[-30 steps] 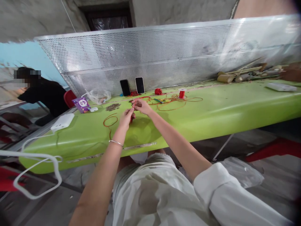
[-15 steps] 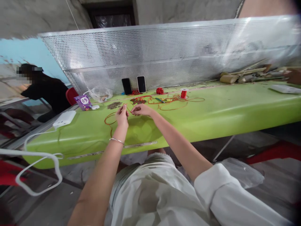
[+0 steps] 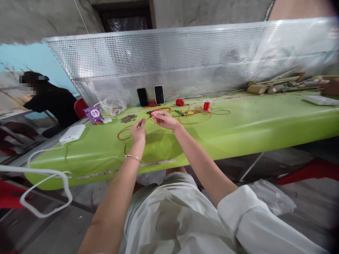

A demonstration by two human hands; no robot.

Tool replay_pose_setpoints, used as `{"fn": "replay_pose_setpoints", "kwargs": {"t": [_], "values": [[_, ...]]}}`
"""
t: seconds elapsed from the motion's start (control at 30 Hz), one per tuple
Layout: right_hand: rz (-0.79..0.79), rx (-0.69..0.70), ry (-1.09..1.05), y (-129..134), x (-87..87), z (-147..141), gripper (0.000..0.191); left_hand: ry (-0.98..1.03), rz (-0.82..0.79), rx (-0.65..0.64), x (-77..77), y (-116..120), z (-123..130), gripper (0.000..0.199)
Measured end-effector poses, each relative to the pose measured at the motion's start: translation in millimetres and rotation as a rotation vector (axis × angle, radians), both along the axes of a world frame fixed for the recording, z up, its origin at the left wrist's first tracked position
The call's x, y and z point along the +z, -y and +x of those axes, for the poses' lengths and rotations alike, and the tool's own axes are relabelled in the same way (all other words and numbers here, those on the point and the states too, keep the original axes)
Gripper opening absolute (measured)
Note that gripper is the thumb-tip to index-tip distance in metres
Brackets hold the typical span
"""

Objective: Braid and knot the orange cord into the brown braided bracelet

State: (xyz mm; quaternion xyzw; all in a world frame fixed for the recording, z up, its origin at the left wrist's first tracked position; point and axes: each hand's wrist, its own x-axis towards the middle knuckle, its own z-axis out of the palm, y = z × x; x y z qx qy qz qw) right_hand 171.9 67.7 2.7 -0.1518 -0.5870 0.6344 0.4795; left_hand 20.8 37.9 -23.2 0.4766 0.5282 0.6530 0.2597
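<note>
Both my hands are raised over the green table [image 3: 238,130]. My left hand [image 3: 138,132], with a thin bracelet at the wrist, pinches a red cord [image 3: 124,133] that loops down onto the table. My right hand [image 3: 164,120] pinches the same cord a little farther back, close to a small dark knotted piece [image 3: 149,113]. More of the red cord lies tangled [image 3: 201,113] behind my right hand, near a red spool [image 3: 206,105] and a red ball of cord [image 3: 179,102].
Two phones [image 3: 150,95] lean on the perforated metal screen [image 3: 185,63]. A plastic bag [image 3: 113,106], purple packet [image 3: 93,115], pile of small dark pieces [image 3: 128,118] and white power brick [image 3: 72,133] lie left. Bamboo pieces [image 3: 278,84] lie far right. Another person [image 3: 50,102] sits at left.
My right hand lifted and drew back toward the knotted piece, pulling the cord taut. My left hand shifted slightly right, still pinching the cord.
</note>
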Motion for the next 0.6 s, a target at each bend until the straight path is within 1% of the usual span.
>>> {"fn": "replay_pose_setpoints", "kwargs": {"t": [0.07,0.17,0.3,0.47,0.6], "values": [[-0.011,-0.016,-0.019,0.0,0.5,2.0,0.009,-0.008,-0.012,0.042,1.3,0.9,0.9,0.02],[-0.006,-0.041,-0.027,-0.1,1.2,3.6,0.016,-0.024,-0.03,0.065,4.6,4.7,3.1,0.019],[0.045,-0.063,0.027,-1.0,0.1,2.1,0.017,-0.04,-0.035,0.08,8.6,9.8,6.2,0.019],[0.157,-0.11,0.191,-4.1,-3.6,-4.1,0.015,-0.031,-0.019,0.078,9.6,11.2,7.7,0.017],[0.292,-0.144,0.393,-6.1,-10.1,-11.1,0.014,-0.012,0.009,0.049,6.3,9.6,5.1,0.02]]}}
